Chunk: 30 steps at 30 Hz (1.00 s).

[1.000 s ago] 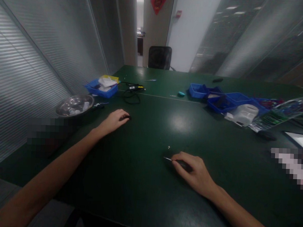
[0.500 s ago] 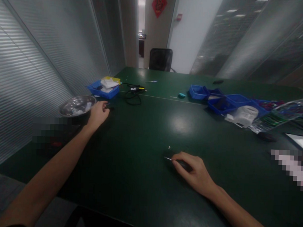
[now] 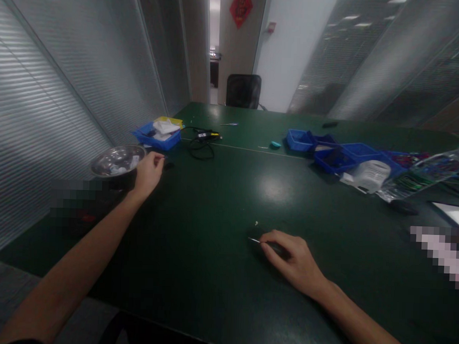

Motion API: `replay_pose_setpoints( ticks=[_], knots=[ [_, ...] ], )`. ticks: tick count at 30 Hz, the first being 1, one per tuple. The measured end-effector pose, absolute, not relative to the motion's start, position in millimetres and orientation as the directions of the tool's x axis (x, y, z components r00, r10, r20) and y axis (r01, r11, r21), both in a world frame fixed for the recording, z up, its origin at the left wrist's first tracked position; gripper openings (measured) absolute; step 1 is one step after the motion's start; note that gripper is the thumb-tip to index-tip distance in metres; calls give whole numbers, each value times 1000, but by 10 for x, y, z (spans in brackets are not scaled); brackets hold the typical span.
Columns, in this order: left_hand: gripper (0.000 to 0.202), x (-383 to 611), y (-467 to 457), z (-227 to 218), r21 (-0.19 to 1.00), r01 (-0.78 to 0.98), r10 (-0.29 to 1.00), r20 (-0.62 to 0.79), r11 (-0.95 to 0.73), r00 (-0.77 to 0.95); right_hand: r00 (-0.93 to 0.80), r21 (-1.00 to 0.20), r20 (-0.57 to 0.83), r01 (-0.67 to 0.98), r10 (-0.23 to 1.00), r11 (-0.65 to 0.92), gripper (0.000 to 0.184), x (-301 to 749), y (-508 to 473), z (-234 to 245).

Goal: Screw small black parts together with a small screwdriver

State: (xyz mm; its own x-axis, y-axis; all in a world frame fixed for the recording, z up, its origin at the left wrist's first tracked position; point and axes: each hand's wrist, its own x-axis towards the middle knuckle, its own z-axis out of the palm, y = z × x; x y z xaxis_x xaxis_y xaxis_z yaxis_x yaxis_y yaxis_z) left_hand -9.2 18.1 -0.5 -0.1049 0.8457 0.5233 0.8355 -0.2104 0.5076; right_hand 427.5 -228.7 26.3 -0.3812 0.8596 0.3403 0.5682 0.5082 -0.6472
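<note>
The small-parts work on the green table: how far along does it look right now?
Looks early or midway. Done: nothing finished shows; only a tiny white piece lies on the green table. In hand: the right hand grips a thin metal-tipped tool beside that piece; the left hand reaches beside the steel bowl, pinching something too small to name. Left: the blue bins remain full.

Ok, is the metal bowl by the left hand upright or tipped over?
Upright. The metal bowl sits on its base on the table, open side up, with pale bits visible inside. The left hand is just beside it.
</note>
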Motion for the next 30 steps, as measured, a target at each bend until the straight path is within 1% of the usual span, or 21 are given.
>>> replay_pose_setpoints(
  ticks=[3,6,11,13,20,25,30],
  knots=[
    [25,-127,224,-59,590,772,853,507,-237,-125,-385,-655,329,564,862,502,17,4282,-2288,252],
    [25,-172,259,-99,630,735,853,502,-250,-140,-385,-667,316,560,867,492,16,4280,-2289,257],
    [24,-137,251,-80,706,687,879,426,-174,-215,-391,-672,309,555,867,490,15,4287,-2289,256],
    [23,-100,244,-67,708,687,886,413,-166,-212,-393,-678,300,553,869,484,15,4291,-2288,254],
    [21,-79,326,-153,689,691,878,448,-220,-167,-391,-686,295,548,872,478,14,4296,-2284,263],
    [22,-107,354,-194,703,689,891,412,-178,-190,-395,-683,299,547,869,484,13,4292,-2285,259],
    [24,-114,345,-194,681,719,901,387,-138,-194,-390,-680,308,548,868,487,13,4290,-2287,249]
  ],
)
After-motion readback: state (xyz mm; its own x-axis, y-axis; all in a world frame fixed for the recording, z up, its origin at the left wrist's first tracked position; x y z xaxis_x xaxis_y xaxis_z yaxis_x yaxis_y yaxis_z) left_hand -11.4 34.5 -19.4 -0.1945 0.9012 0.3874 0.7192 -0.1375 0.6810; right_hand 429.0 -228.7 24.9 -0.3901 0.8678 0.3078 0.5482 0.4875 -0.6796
